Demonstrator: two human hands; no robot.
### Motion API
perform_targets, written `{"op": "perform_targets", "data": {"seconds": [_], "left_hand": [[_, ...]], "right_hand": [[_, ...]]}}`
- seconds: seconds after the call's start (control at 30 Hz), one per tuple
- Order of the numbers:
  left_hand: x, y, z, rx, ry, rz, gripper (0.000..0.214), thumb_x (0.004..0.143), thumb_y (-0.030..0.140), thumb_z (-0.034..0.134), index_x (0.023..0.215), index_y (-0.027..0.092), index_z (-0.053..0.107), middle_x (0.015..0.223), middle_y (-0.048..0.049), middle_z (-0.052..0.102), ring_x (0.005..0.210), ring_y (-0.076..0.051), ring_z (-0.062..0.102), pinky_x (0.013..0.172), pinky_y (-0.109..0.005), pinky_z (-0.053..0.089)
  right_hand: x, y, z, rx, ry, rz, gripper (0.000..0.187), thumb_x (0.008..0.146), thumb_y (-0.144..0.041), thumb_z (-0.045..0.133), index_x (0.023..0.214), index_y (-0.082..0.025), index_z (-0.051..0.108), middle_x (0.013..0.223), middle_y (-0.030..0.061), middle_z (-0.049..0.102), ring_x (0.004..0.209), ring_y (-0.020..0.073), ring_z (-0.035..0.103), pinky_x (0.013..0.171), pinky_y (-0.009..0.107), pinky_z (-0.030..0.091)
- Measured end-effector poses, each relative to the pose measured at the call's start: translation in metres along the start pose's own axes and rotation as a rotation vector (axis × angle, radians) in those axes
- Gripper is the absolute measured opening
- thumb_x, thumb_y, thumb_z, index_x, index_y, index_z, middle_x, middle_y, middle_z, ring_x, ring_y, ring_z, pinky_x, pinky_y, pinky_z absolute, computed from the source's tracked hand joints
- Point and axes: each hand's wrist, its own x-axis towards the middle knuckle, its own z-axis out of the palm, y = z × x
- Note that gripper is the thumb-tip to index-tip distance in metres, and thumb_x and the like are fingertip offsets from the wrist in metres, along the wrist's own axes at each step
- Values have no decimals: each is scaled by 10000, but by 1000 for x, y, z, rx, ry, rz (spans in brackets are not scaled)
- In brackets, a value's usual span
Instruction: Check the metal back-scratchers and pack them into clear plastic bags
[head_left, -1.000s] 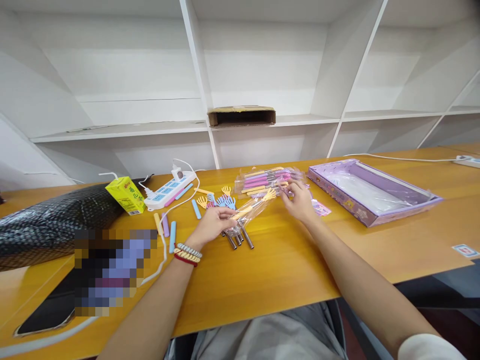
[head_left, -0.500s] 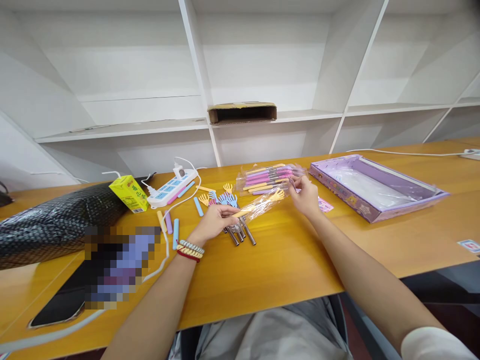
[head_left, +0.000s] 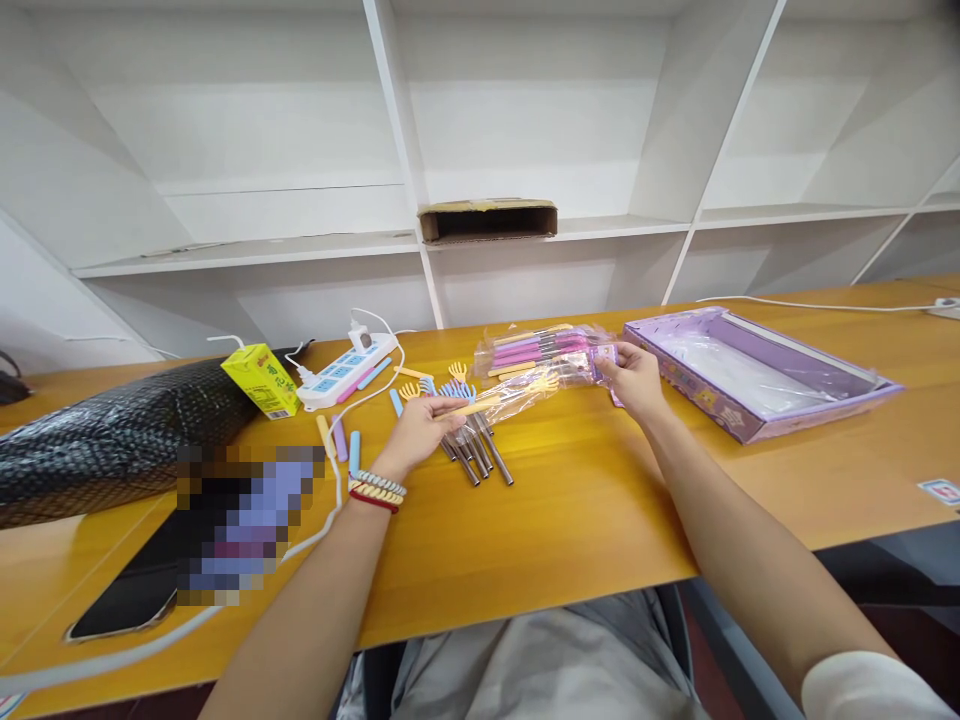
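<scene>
Between my hands stretches a yellow back scratcher in a clear plastic sleeve point(head_left: 517, 398), its claw-shaped head towards the right. My left hand point(head_left: 420, 430) is closed on the yellow handle end. Fingers of my right hand point(head_left: 634, 378) pinch the sleeve's far end, where a small purple printed card point(head_left: 604, 358) shows. Just behind lies a pile of wrapped back scratchers point(head_left: 536, 347) with pink and yellow handles. Below and beside my left hand are loose metal rods point(head_left: 480, 455) with yellow and blue claw heads point(head_left: 457, 375).
An open purple box point(head_left: 750, 375) with clear plastic inside stands on the right. To the left are a white power strip point(head_left: 349, 370) with a cable, a yellow drink carton point(head_left: 261, 380), loose coloured handles point(head_left: 340, 438), a phone point(head_left: 142, 570) and a black wrapped bundle point(head_left: 127, 430).
My right hand has shifted right and slightly up, and the purple card now shows at its fingertips. My left hand has moved slightly left, still gripping the handle end.
</scene>
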Motion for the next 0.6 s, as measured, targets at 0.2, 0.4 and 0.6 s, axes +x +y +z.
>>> {"op": "perform_targets", "data": {"seconds": [0.2,0.4,0.6], "left_hand": [[0,0,0,-5,-54,17,402,616,278,709,978,107,676,726,-54,682,626,-146,605,606,-282,508],[-1,1,2,-21,-59,0,407,605,278,717,971,106,673,771,-55,687,662,-150,613,639,-288,511],[-2,3,4,-14,-27,-11,369,605,264,709,943,120,678,797,-49,684,657,-142,601,636,-284,509]], "right_hand": [[-2,-1,2,83,50,32,329,532,-277,755,810,-166,617,705,25,685,604,186,645,607,329,538],[-3,-6,3,89,85,37,344,464,-252,791,740,-155,610,664,20,669,573,165,624,560,296,513],[-4,-4,4,-86,-27,7,282,573,-281,702,815,-156,630,700,8,644,596,141,586,553,264,490]]}}
